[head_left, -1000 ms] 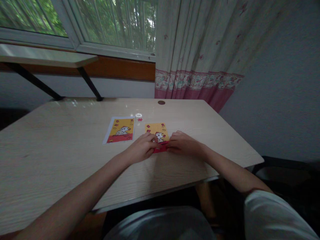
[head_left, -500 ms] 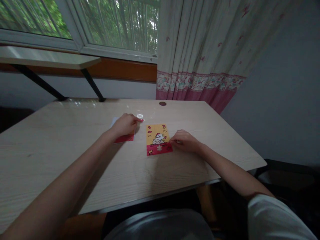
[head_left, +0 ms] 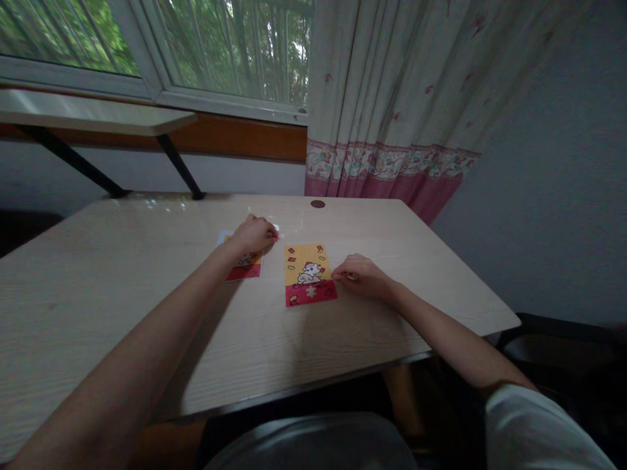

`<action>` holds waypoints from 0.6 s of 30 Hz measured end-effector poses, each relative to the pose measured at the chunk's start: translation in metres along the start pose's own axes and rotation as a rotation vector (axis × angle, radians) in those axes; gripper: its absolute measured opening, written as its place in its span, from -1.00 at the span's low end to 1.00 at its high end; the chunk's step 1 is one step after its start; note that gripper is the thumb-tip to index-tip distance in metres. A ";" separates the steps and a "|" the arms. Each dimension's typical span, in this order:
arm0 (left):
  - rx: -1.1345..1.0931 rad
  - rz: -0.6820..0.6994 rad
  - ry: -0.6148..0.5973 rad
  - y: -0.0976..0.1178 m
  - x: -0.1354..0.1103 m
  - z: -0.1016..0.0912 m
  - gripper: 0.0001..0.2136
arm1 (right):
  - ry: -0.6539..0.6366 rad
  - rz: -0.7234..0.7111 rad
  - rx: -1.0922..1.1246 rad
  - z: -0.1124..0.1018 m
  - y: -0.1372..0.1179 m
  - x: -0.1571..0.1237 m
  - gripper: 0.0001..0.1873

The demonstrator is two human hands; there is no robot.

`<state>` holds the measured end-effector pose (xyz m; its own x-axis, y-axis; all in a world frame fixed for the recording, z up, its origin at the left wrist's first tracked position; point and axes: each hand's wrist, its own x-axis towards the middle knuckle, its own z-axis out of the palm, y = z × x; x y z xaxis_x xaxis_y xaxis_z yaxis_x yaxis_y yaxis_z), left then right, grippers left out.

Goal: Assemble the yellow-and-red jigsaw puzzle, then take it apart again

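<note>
My left hand (head_left: 255, 235) is closed in a pinch on a small red puzzle piece (head_left: 276, 239), at or just above the tabletop. Beneath that hand and wrist lies a card (head_left: 253, 271) printed in yellow and red, partly covered. In front of me a yellow and red jigsaw puzzle (head_left: 302, 255) with a white cartoon animal lies flat. A piece-shaped gap (head_left: 311, 292) shows pale in its red lower band. My right hand (head_left: 362, 275) rests at the puzzle's right edge, its fingers pressed together; whether anything is in them is hidden.
The light wooden table (head_left: 392, 235) has a dark round cable cap (head_left: 318, 203) near its back edge. At the back left, a raised shelf (head_left: 98, 117) stands on black supports. A floral curtain (head_left: 392, 117) hangs behind the table beside a window (head_left: 235, 52).
My left hand has drawn its fingers in around the red puzzle piece, which it was touching with an outstretched fingertip. More of the card below shows. My right hand stays put.
</note>
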<state>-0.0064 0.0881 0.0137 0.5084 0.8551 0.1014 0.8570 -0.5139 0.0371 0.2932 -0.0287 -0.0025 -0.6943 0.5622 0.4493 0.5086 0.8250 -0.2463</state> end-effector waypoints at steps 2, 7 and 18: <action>-0.053 -0.020 -0.041 0.000 0.004 -0.002 -0.76 | 0.003 0.002 0.004 0.000 0.000 0.000 -0.80; -0.171 -0.072 -0.054 0.006 0.007 -0.005 -0.84 | 0.039 0.003 0.034 0.000 -0.003 0.001 -0.81; -1.042 -0.133 0.110 0.050 -0.032 -0.015 -0.88 | 0.028 0.044 0.039 -0.009 -0.003 0.020 -0.77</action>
<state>0.0191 0.0335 0.0269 0.3606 0.9247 0.1217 0.3834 -0.2659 0.8845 0.2823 -0.0201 0.0144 -0.6570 0.5967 0.4608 0.5176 0.8014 -0.2997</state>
